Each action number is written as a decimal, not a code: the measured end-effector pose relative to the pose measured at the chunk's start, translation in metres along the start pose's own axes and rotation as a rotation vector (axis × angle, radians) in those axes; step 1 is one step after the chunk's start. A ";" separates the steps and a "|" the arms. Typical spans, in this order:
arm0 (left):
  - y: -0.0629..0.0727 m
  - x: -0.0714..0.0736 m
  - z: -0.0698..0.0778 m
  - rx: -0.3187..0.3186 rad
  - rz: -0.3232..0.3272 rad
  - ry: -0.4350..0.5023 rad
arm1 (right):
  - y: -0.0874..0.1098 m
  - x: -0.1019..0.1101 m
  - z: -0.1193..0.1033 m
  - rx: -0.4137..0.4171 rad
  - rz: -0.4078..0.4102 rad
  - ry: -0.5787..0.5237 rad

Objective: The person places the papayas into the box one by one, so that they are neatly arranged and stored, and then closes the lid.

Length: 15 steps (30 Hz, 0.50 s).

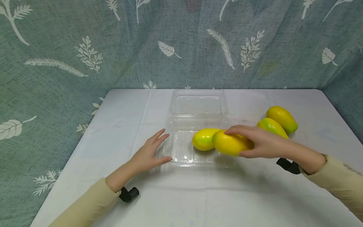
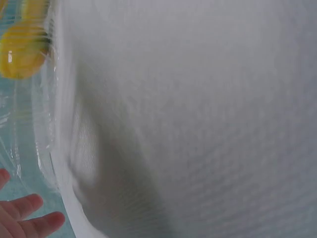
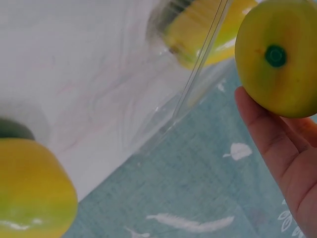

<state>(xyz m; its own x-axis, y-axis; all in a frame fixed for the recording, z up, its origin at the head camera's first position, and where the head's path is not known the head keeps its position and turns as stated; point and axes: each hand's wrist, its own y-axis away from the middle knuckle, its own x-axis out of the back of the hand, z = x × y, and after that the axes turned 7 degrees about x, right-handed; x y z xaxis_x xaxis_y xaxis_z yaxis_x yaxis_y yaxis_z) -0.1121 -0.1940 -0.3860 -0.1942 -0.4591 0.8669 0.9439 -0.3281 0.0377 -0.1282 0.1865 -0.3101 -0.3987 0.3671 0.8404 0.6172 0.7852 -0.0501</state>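
My right hand [image 1: 265, 142] grips a yellow mango [image 1: 230, 144] over the right half of a clear plastic clamshell box [image 1: 183, 153]. Its green-dotted end shows in the right wrist view, fingers [image 3: 267, 129] along its side. Another yellow-green mango [image 1: 202, 139] lies in the box's base, partly overlapped by the held one in the head view. At the box's left edge, my left hand [image 1: 148, 154] is spread with nothing in it, fingertips right by the rim. Its fingers [image 2: 42, 225] also show at the lower left of the left wrist view.
The box's lid [image 1: 198, 105] lies folded back, away from me. To the right are two more mangoes, one farther back [image 1: 281, 119] and one nearer [image 1: 272, 126], partly behind my right hand. A white cloth [image 1: 181, 201] covers the table, and a leaf-patterned curtain [image 1: 181, 41] hangs behind.
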 end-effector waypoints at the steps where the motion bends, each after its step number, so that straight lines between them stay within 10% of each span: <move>1: -0.001 0.000 -0.001 -0.006 -0.004 -0.004 | -0.001 -0.001 0.000 0.006 -0.003 -0.005; 15: -0.005 0.000 -0.008 -0.039 -0.019 0.002 | -0.015 -0.015 -0.005 0.083 -0.072 -0.049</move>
<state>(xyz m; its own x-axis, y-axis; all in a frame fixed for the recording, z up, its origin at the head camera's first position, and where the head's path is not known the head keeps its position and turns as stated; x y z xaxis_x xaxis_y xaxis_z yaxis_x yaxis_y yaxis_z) -0.1187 -0.1986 -0.3900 -0.2127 -0.4542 0.8651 0.9290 -0.3685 0.0349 -0.1282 0.1672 -0.3192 -0.4740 0.3310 0.8160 0.5286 0.8481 -0.0370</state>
